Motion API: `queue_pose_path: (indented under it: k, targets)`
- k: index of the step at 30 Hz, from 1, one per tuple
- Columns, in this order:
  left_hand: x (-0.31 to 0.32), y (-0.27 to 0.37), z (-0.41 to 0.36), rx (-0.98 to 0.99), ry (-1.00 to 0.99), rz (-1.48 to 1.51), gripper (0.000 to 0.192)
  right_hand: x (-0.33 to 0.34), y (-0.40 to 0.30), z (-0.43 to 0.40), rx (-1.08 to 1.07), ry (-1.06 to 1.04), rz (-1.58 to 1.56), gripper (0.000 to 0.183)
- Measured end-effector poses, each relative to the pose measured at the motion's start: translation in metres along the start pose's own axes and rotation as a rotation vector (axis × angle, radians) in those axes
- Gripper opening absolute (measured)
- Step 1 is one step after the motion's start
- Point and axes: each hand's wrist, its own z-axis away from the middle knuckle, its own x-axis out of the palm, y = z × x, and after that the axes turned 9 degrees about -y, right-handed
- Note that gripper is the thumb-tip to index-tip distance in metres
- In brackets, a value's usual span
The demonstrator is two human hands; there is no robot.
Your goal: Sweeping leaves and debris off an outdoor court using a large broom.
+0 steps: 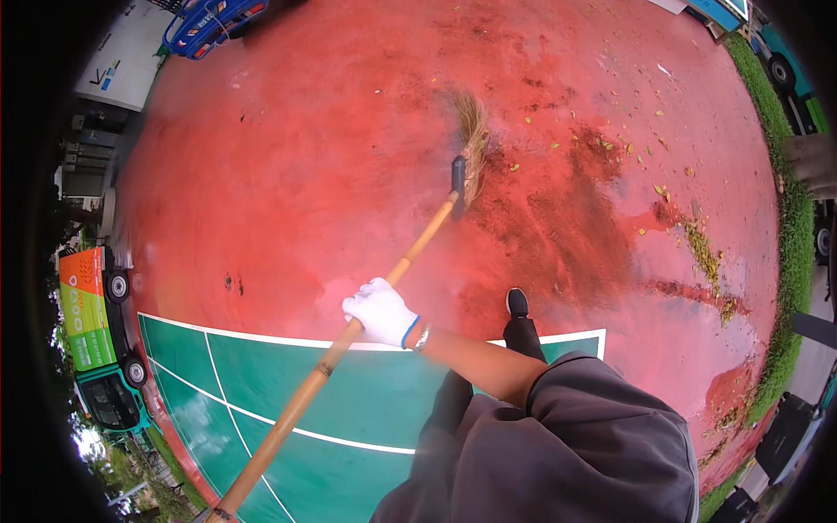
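My right hand (381, 314), in a white knit glove with a blue cuff, is closed around the bamboo handle (288, 418) of a long broom. The handle slants from the lower left edge up to a dark head clamp (458, 171). Straw-coloured bristles (473, 134) fan out from the clamp, over the red court floor (314, 183). Dark, wet-looking dirt (562, 222) streaks the floor just right of the bristles. My left hand is out of view, and the handle's near end is cut off by the frame.
Fallen leaves (703, 252) lie in a strip at the right, with several more scattered farther ahead. Grass (794, 242) borders the court there. White lines mark a green court section (314, 392) underfoot. A colourful truck (98, 340) stands left, a blue vehicle (212, 26) at top left.
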Motion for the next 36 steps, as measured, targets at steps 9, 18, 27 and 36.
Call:
queue_pose_path:
  k: [9, 18, 27, 36]
  targets:
    - [0.249, 0.015, 0.272, -0.993, -0.835, 0.459, 0.025, -0.204, 0.216, 0.325, 0.685, 0.075, 0.325, 0.011]
    - [0.300, 0.056, 0.400, -1.411, -1.415, 0.884, 0.028, -0.352, 0.187, 0.554, 1.049, -0.125, 0.645, 0.012]
    - [0.288, -0.032, 0.311, -1.285, -1.021, 0.709, 0.031, -0.299, 0.177, 0.404, 0.848, -0.307, 0.408, 0.005]
    - [0.127, -0.150, 0.138, -0.969, -0.424, 0.541, 0.031, -0.206, 0.124, 0.122, 0.410, -0.620, 0.276, 0.011]
